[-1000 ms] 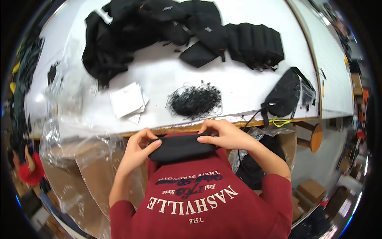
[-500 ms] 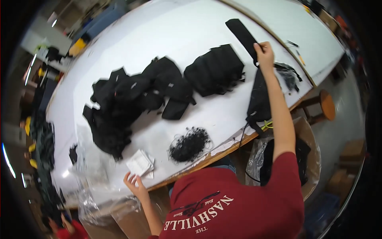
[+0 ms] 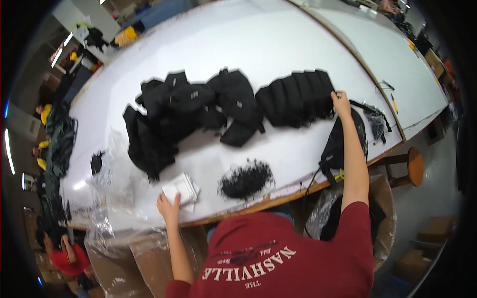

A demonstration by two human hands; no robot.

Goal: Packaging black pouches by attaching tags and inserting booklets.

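Observation:
A stack of white paper cards (image 3: 179,189) lies near the table's front edge. My left hand (image 3: 169,208) is at its lower left corner, thumb and fingers apart, the thumb touching the cards. To the far right, my right hand (image 3: 341,103) pinches the edge of a black fabric piece (image 3: 322,87) at the right end of a row of overlapping black pieces (image 3: 293,99). Just below that hand lies a black bag (image 3: 335,149), partly covered by my forearm. Left of the row is a heap of black bags (image 3: 184,107). A tangled pile of thin black cords (image 3: 246,180) sits between my arms.
Clear plastic film (image 3: 117,184) covers the table's left side. A plastic bag with black straps (image 3: 376,121) lies at the right, near the table seam. Lined cardboard boxes (image 3: 385,213) and a wooden stool (image 3: 413,166) stand by the front edge. Another person (image 3: 69,256) is at the lower left.
My right hand has brought the black strip down and left to the end of the row. My left hand has moved up to the cards. The whole view has shifted.

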